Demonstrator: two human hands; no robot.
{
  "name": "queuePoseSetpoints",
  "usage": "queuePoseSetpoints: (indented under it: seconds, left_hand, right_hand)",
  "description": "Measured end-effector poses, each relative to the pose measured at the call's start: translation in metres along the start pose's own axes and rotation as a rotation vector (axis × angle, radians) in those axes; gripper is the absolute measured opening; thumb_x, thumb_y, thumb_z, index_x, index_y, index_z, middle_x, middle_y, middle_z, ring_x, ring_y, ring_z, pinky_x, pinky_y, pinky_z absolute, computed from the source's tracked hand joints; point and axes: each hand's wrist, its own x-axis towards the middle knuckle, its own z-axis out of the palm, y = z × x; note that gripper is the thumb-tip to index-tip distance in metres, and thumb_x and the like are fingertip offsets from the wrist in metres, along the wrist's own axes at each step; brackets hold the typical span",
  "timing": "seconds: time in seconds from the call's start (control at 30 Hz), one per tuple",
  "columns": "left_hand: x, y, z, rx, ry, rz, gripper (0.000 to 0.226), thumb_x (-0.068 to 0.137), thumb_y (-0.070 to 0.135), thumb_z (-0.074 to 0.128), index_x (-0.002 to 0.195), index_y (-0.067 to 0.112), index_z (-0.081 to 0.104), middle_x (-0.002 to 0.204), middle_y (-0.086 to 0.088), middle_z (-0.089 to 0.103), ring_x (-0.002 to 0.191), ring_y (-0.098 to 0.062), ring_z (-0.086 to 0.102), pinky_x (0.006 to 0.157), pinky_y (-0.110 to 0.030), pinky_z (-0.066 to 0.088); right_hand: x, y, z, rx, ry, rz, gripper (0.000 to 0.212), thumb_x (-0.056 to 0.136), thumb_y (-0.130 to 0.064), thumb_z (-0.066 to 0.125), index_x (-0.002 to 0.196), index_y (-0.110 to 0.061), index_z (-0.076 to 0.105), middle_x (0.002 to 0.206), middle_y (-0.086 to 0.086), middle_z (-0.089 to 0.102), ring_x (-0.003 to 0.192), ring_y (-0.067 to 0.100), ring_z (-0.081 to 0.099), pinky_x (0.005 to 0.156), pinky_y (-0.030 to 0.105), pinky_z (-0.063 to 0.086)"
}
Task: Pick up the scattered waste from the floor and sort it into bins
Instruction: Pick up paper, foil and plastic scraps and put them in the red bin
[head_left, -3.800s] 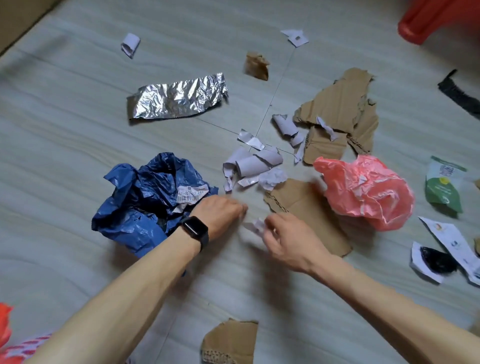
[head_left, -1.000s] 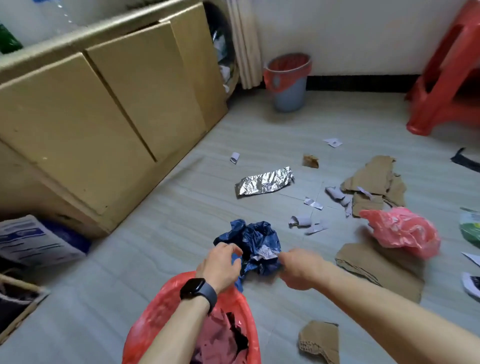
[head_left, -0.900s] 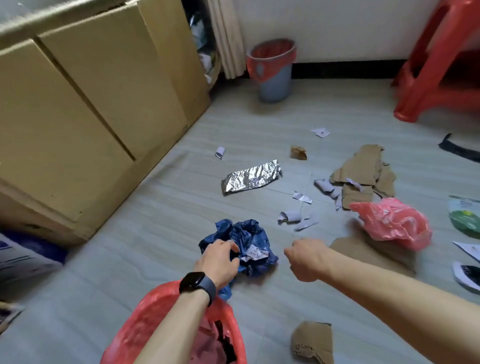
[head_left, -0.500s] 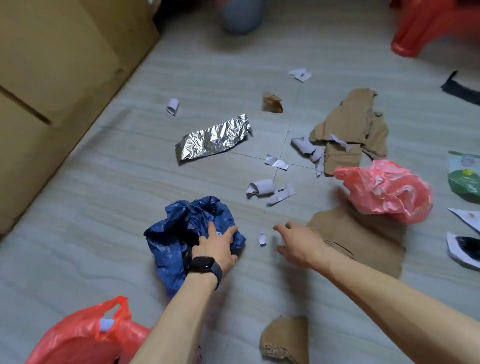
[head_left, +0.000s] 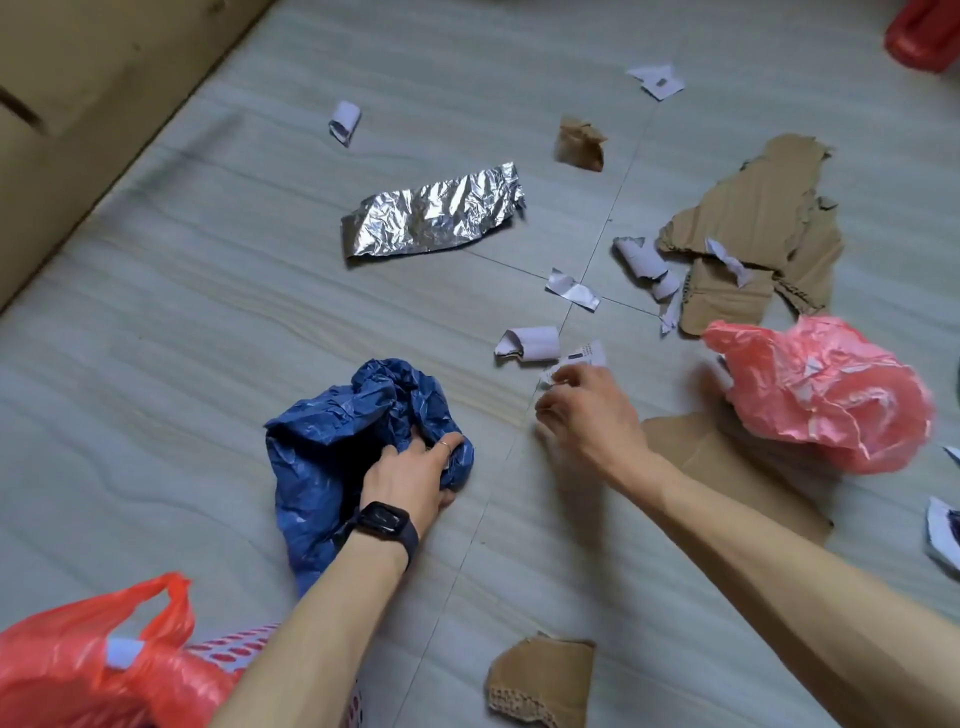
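My left hand (head_left: 415, 478), with a black watch on the wrist, grips a crumpled blue plastic bag (head_left: 343, 431) lying on the grey floor. My right hand (head_left: 587, 410) is closed on a small white paper scrap (head_left: 584, 356) just right of the bag. A rolled white paper piece (head_left: 530, 343) lies right beside that scrap. A red bag-lined bin (head_left: 88, 660) sits at the bottom left corner. Crumpled foil (head_left: 431, 215) lies further away in the middle.
A pink plastic bag (head_left: 826, 389) rests at the right on brown cardboard (head_left: 727, 467). More torn cardboard (head_left: 753, 218) and white paper scraps (head_left: 571, 288) lie beyond. A cardboard piece (head_left: 540, 680) lies near me. A wooden cabinet (head_left: 78, 104) borders the left.
The view dropped from the room to the floor. My right hand moved forward and closed on the white scrap. My left hand stayed gripping the blue bag.
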Motion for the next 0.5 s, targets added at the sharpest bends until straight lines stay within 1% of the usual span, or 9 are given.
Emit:
queuePoseSetpoints:
  seconds: [0.07, 0.13, 0.17, 0.23, 0.33, 0.4, 0.43, 0.47, 0.5]
  left_hand:
    - [0.001, 0.001, 0.001, -0.004, -0.001, -0.007, 0.068, 0.089, 0.044, 0.065, 0.144, 0.047, 0.024, 0.132, 0.001, 0.053, 0.108, -0.029, 0.053, 0.083, -0.039, 0.051]
    - [0.001, 0.003, 0.001, -0.01, -0.014, -0.013, 0.069, 0.09, 0.043, 0.065, 0.145, 0.045, 0.024, 0.131, -0.001, 0.055, 0.109, -0.03, 0.053, 0.084, -0.039, 0.051]
    - [0.001, 0.004, 0.001, -0.012, -0.02, -0.014, 0.069, 0.09, 0.042, 0.065, 0.145, 0.044, 0.024, 0.13, -0.001, 0.055, 0.109, -0.03, 0.053, 0.084, -0.039, 0.051]
    - [0.001, 0.005, 0.0, -0.019, -0.023, -0.014, 0.067, 0.09, 0.04, 0.066, 0.144, 0.042, 0.026, 0.127, -0.002, 0.056, 0.108, -0.03, 0.053, 0.084, -0.04, 0.051]
    - [0.003, 0.002, -0.002, -0.033, -0.013, -0.013, 0.057, 0.091, 0.037, 0.063, 0.139, 0.034, 0.033, 0.121, -0.004, 0.06, 0.104, -0.031, 0.056, 0.082, -0.04, 0.051]
    - [0.001, -0.002, -0.008, -0.032, 0.001, -0.008, 0.043, 0.094, 0.024, 0.055, 0.133, 0.029, 0.038, 0.118, -0.005, 0.063, 0.102, -0.032, 0.058, 0.078, -0.04, 0.051]
    - [-0.001, -0.005, -0.013, -0.024, 0.002, -0.002, 0.04, 0.094, 0.017, 0.051, 0.131, 0.028, 0.04, 0.117, -0.006, 0.063, 0.102, -0.033, 0.06, 0.076, -0.039, 0.051]
    - [-0.003, -0.008, -0.019, -0.01, -0.004, 0.008, 0.04, 0.093, 0.012, 0.049, 0.128, 0.028, 0.041, 0.116, -0.007, 0.064, 0.102, -0.033, 0.061, 0.073, -0.039, 0.049]
    - [-0.005, -0.011, -0.027, 0.009, -0.005, 0.019, 0.04, 0.092, 0.008, 0.047, 0.127, 0.028, 0.042, 0.115, -0.008, 0.064, 0.102, -0.033, 0.063, 0.071, -0.037, 0.046]
  right_hand:
    - [0.026, 0.013, -0.013, -0.017, 0.033, 0.058, 0.01, 0.088, -0.038, 0.07, 0.095, -0.032, 0.075, 0.15, -0.003, 0.041, 0.137, 0.027, 0.032, 0.103, 0.041, 0.041]
    - [0.043, 0.026, -0.016, -0.046, -0.049, 0.074, 0.01, 0.086, -0.034, 0.07, 0.093, -0.029, 0.075, 0.15, -0.002, 0.041, 0.138, 0.034, 0.033, 0.107, 0.043, 0.039]
    - [0.045, 0.03, -0.015, -0.062, -0.068, 0.058, 0.01, 0.085, -0.031, 0.067, 0.092, -0.026, 0.073, 0.142, -0.001, 0.048, 0.132, 0.035, 0.04, 0.102, 0.042, 0.043]
    - [0.037, 0.03, -0.008, -0.095, -0.025, 0.008, 0.011, 0.088, -0.022, 0.061, 0.094, -0.021, 0.07, 0.125, 0.001, 0.058, 0.113, 0.035, 0.049, 0.087, 0.041, 0.048]
    - [-0.003, 0.016, 0.012, -0.191, 0.007, -0.059, 0.011, 0.091, -0.008, 0.055, 0.098, -0.013, 0.061, 0.109, 0.008, 0.059, 0.097, 0.035, 0.05, 0.067, 0.044, 0.05]
    - [-0.033, 0.006, 0.021, -0.237, 0.005, -0.113, 0.009, 0.088, -0.006, 0.054, 0.094, -0.011, 0.059, 0.096, 0.011, 0.057, 0.085, 0.037, 0.054, 0.053, 0.044, 0.047]
    - [-0.047, 0.002, 0.024, -0.265, -0.005, -0.141, 0.008, 0.089, -0.01, 0.052, 0.093, -0.01, 0.059, 0.091, 0.011, 0.056, 0.079, 0.038, 0.057, 0.049, 0.043, 0.043]
    - [-0.058, -0.002, 0.025, -0.263, -0.039, -0.151, 0.013, 0.093, -0.014, 0.048, 0.096, -0.01, 0.06, 0.09, 0.012, 0.056, 0.078, 0.038, 0.058, 0.05, 0.043, 0.041]
    - [-0.068, -0.005, 0.023, -0.243, -0.109, -0.128, 0.017, 0.097, -0.017, 0.045, 0.102, -0.011, 0.06, 0.095, 0.013, 0.058, 0.082, 0.039, 0.06, 0.056, 0.043, 0.042]
